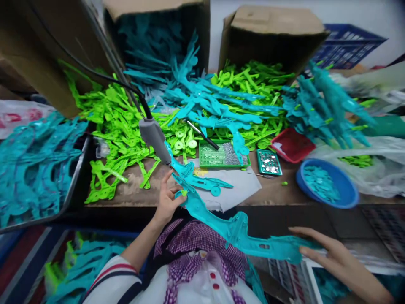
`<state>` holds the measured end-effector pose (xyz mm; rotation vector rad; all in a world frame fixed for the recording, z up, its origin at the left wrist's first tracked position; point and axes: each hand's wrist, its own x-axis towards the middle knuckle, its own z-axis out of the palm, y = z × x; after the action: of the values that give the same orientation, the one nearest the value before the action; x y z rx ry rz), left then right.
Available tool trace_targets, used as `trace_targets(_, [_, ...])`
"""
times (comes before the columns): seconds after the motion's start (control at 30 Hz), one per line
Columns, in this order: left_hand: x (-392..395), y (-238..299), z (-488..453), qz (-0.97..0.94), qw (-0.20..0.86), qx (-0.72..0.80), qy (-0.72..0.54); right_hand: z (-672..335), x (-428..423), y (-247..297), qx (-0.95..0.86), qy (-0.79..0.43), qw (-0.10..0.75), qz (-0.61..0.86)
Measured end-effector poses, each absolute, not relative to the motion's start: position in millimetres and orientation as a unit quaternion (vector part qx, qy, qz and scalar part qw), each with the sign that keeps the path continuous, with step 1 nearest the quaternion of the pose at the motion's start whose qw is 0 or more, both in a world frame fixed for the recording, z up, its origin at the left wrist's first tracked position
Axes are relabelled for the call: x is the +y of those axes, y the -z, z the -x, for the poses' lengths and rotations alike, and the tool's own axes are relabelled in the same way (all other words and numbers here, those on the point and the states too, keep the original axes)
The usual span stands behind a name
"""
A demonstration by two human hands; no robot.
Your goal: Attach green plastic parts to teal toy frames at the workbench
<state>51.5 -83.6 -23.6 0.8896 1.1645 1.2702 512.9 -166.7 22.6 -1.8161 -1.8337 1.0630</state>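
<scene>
A long teal plastic part [228, 223] runs from the table edge down to the lower right. My left hand [166, 198] grips its upper end, fingers pinched round a small round teal and green piece. My right hand [335, 261] lies under the lower end, fingers stretched out and touching it. A grey electric screwdriver [155, 137] hangs on a black cable just above my left hand, tip down by the part. Another teal part [202, 179] lies on a grey sheet [240, 188] beside it.
Heaps of green parts [114, 126] and teal parts [202, 97] spill from cardboard boxes [272, 29] at the back. A green screw tray [221, 156], a small tray [268, 162], a red dish [292, 145] and a blue bowl [327, 183] stand at right. A bin of teal parts [31, 169] is at left.
</scene>
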Motion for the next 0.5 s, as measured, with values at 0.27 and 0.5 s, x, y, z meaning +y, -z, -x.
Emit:
trace_targets(0.27, [-1.7, -58.8, -126.1, -0.517, 0.473, 0.431, -0.569, -520.3, -157.6, 16.0, -0.516, -0.273, 0.358, 0.729])
trace_targets(0.5, [66.0, -71.6, -148.0, -0.498, 0.553, 0.414, -0.525, -523.8, -167.7, 18.9, -0.509, -0.281, 0.386, 0.717])
